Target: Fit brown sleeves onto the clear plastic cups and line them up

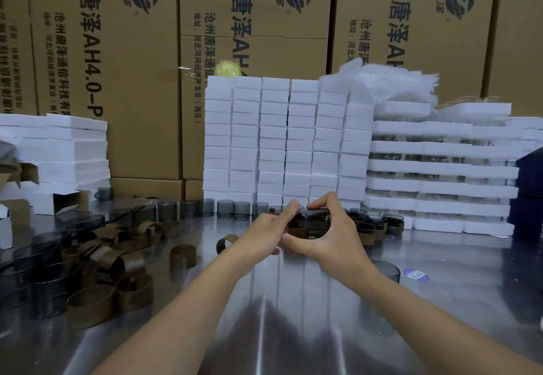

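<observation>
Clear plastic cup (313,219), smoke-tinted, one: held above the counter (293,316) between both my hands, near the middle of the view, in front of the white foam blocks (282,139).
Brown sleeve (296,232), one: wrapped about the cup's lower part and partly hidden by my fingers. How far it is seated I cannot tell.
Left hand (264,232): fingers and thumb pinching the cup's left side at the sleeve.
Right hand (326,238): thumb under, fingers curled over the top, gripping the cup from the right.

Bare cups (226,210), a row: upright, side by side along the back of the counter, left of my hands.
Sleeved cups (371,227), a cluster: upright on the counter just right of my right hand, near the foot of the foam trays (440,169).
Lone bare cup (387,270): upright near my right forearm, with a round blue sticker (416,274) just beside it.
Loose sleeves (117,245), a heap: at the left, curled open, with two lying apart nearer the middle.
Stacked cups (44,274), dark nested columns: at the far left, beside the heap.

Background: the foam blocks stand in tall columns, with printed cardboard cartons (102,66) behind them. Yellow ball (227,69) shows above the foam. Crumpled clear bags (382,80) lie at the upper right, and a dark blue box (529,192) sits at the right edge.
</observation>
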A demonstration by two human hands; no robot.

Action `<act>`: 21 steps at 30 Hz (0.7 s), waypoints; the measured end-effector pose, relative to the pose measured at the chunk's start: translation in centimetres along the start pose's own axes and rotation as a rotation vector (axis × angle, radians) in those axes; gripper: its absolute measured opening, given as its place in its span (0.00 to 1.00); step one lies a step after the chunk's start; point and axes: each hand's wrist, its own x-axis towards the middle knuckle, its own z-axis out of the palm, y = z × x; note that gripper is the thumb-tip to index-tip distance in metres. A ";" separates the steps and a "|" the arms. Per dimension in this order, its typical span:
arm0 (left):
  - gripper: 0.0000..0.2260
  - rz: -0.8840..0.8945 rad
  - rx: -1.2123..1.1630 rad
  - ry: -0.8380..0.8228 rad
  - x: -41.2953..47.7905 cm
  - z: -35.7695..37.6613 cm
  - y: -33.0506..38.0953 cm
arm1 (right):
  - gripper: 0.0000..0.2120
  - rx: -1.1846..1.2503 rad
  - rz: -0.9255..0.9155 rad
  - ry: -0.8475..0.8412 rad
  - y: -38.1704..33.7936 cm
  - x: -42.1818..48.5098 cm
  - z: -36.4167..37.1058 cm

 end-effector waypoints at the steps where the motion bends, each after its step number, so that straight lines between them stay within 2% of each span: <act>1: 0.38 -0.010 -0.005 0.000 0.0 0.0 0.0 | 0.29 -0.003 -0.016 -0.017 0.0 -0.1 0.0; 6: 0.32 -0.082 -0.044 -0.064 -0.3 -0.3 0.3 | 0.26 -0.015 -0.083 -0.062 -0.3 -0.7 0.8; 11: 0.24 -0.064 -0.137 -0.167 -0.9 -0.4 0.9 | 0.27 -0.063 -0.113 -0.102 -0.6 -1.2 1.0; 21: 0.28 -0.097 -0.091 -0.269 -1.5 -0.3 1.0 | 0.28 -0.162 -0.110 -0.329 -0.4 -0.8 -0.4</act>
